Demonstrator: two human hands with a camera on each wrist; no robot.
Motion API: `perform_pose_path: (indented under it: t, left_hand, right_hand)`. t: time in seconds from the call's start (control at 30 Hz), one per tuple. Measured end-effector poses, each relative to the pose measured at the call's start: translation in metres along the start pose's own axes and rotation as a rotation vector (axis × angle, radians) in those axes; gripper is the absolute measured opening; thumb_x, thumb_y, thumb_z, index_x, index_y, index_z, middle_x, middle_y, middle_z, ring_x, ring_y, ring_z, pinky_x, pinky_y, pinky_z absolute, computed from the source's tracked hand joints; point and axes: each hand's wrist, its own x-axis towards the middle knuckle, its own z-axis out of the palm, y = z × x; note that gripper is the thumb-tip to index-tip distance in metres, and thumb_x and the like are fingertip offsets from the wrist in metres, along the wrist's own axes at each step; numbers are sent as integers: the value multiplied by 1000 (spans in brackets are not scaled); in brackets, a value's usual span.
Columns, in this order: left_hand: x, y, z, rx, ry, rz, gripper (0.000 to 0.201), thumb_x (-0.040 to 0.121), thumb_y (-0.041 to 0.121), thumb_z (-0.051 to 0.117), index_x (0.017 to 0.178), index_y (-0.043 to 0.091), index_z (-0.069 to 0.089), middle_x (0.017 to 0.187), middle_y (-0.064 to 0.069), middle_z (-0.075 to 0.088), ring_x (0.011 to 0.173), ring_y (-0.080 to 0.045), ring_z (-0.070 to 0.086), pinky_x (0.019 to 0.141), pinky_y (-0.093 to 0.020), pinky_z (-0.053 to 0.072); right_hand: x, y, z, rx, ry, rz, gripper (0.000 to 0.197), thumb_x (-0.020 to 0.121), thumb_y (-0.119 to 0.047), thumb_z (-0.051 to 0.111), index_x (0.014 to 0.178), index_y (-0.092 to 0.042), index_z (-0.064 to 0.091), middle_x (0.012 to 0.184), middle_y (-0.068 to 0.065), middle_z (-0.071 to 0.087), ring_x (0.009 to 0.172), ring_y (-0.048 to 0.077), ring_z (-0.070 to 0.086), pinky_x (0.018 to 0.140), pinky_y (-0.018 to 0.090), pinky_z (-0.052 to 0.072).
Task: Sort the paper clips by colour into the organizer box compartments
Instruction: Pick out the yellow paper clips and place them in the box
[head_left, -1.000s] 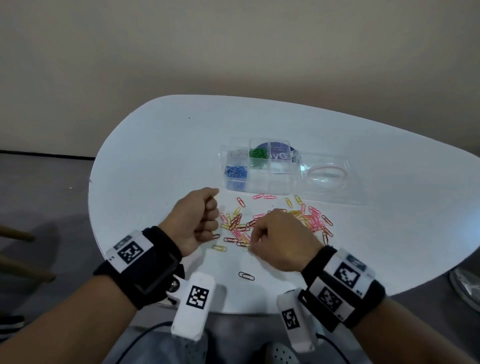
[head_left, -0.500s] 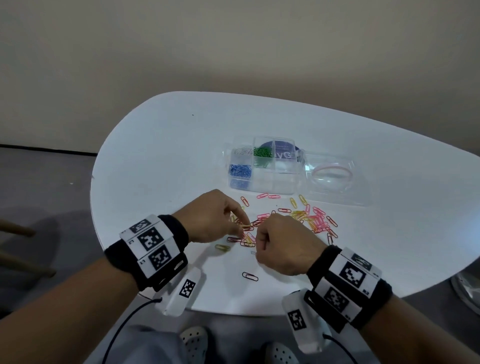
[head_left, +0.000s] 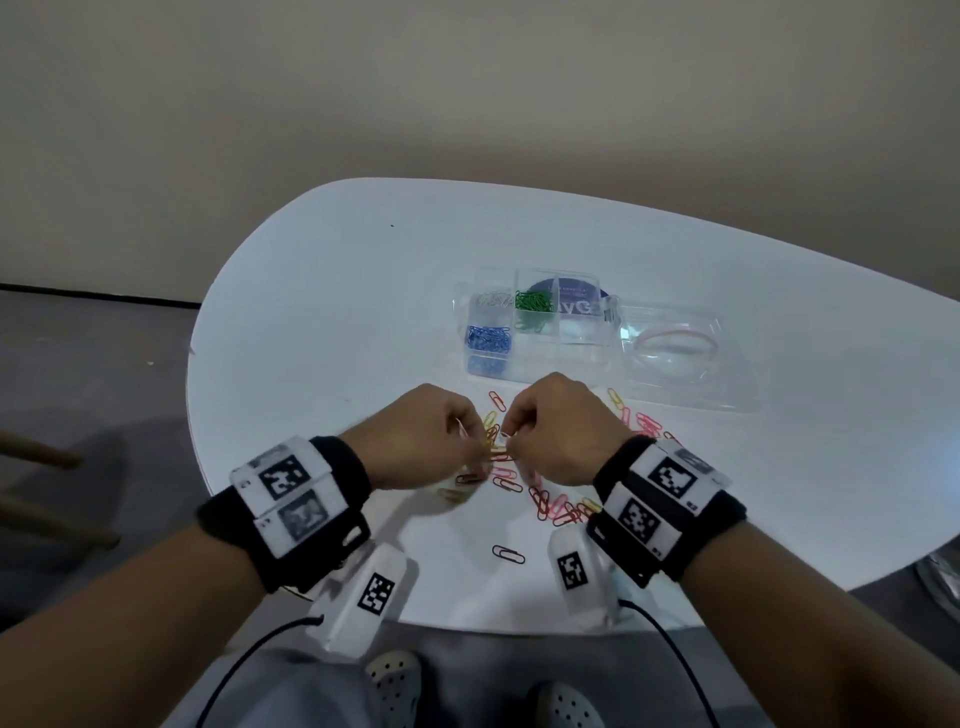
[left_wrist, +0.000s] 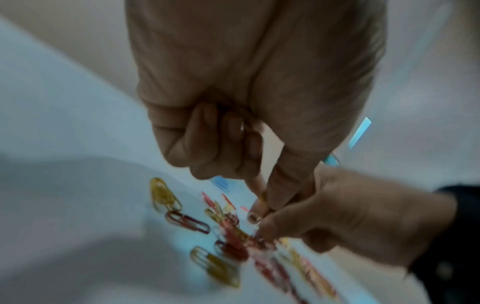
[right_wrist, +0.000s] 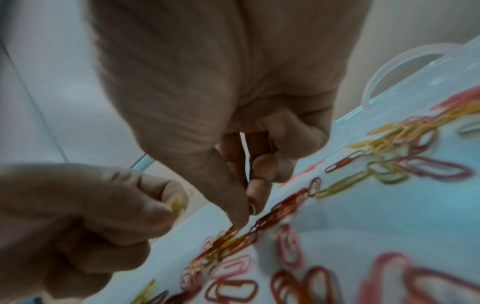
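Head view: both hands over the loose clips (head_left: 550, 499) on the tabletop (head_left: 332, 332), near the box (head_left: 535, 364).
Left hand (head_left: 431, 441): grip pinches a yellow clip (right_wrist: 178, 205).
Right hand (head_left: 561, 431): grip's thumb and forefinger together among red clips; hold unclear.
Box: blue and green clips in separate compartments.

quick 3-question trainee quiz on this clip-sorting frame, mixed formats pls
1. True or false: the organizer box holds green paper clips.
2. What colour are the clips in its near-left compartment?
3. Multiple choice: the left hand and right hand are A) inside the box, B) close together over the loose paper clips, C) off the table.

Key: 1 true; 2 blue paper clips; 3 B.
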Motion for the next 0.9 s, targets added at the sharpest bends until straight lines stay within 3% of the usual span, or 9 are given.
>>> perform_pose_path:
  t: [0.1, 0.2, 0.3, 0.4, 0.5, 0.57, 0.7, 0.8, 0.9]
  left_hand:
    - [-10, -4, -10, -466, -67, -187, 21, 87, 13, 52, 66, 16, 51, 58, 3, 43, 48, -12, 28, 44, -21, 21]
    - [-18, -7, -19, -869, -210, -244, 18, 80, 9, 37, 64, 17, 39, 59, -2, 35, 51, -13, 16, 46, -25, 9]
    - [-24, -7, -20, -1059, -323, -207, 15, 75, 14, 35, 60, 15, 37, 58, -4, 33, 53, -15, 14, 47, -26, 8]
    - [-23, -6, -18, -1138, -354, -182, 19, 78, 19, 35, 61, 12, 39, 58, -6, 35, 51, -15, 17, 45, -24, 10]
    - [-18, -6, -15, -1113, -278, -230, 28, 87, 24, 42, 62, 11, 45, 57, -8, 43, 41, -14, 28, 41, -21, 9]
    - [-16, -5, -12, -977, -168, -265, 33, 92, 23, 48, 61, 14, 45, 55, -6, 46, 39, -12, 30, 42, -23, 10]
    - [-17, -11, -8, -736, -46, -239, 40, 92, 8, 57, 56, 19, 46, 57, -3, 47, 42, -11, 28, 44, -23, 16]
    - [-22, -18, -8, -678, -95, -220, 23, 95, 5, 55, 76, 16, 50, 57, -2, 51, 42, -10, 31, 44, -21, 21]
    - [-27, -23, -6, -405, -93, -134, 8, 94, 14, 61, 86, 13, 62, 51, 11, 50, 41, -4, 36, 45, -18, 28]
  right_hand:
    - [6, -7, 5, -75, -36, -7, 21, 75, -3, 60, 69, -22, 69, 84, -2, 73, 82, 19, 69, 78, 36, 60]
    - [11, -13, 7, -157, -57, 4, 13, 76, -4, 61, 79, -14, 70, 88, 3, 72, 83, 22, 68, 77, 38, 60]
    - [12, -18, 5, -262, -114, -9, 9, 77, -6, 58, 83, -12, 61, 90, 5, 67, 83, 24, 66, 71, 33, 57]
    - [13, -22, 2, -288, -177, -4, 7, 76, -5, 57, 79, -12, 58, 87, 7, 68, 82, 25, 67, 67, 33, 56]
    - [13, -22, -1, -261, -196, 14, 13, 77, -4, 58, 86, -5, 67, 88, 10, 71, 83, 26, 69, 70, 37, 58]
    - [12, -20, -2, -237, -208, 12, 12, 77, -4, 60, 85, -3, 69, 87, 11, 72, 84, 26, 69, 70, 37, 58]
    - [8, -10, -7, -121, -203, 17, 7, 81, -7, 65, 77, -4, 69, 72, 3, 66, 67, 13, 62, 57, 24, 49]
    - [0, -4, -15, -3, -155, 8, 9, 83, -10, 69, 81, -2, 70, 61, -7, 59, 48, -3, 53, 46, 11, 40]
    - [-7, -3, -20, 61, -153, -11, 10, 83, -15, 73, 78, -7, 71, 63, -9, 61, 50, 0, 51, 52, 15, 43]
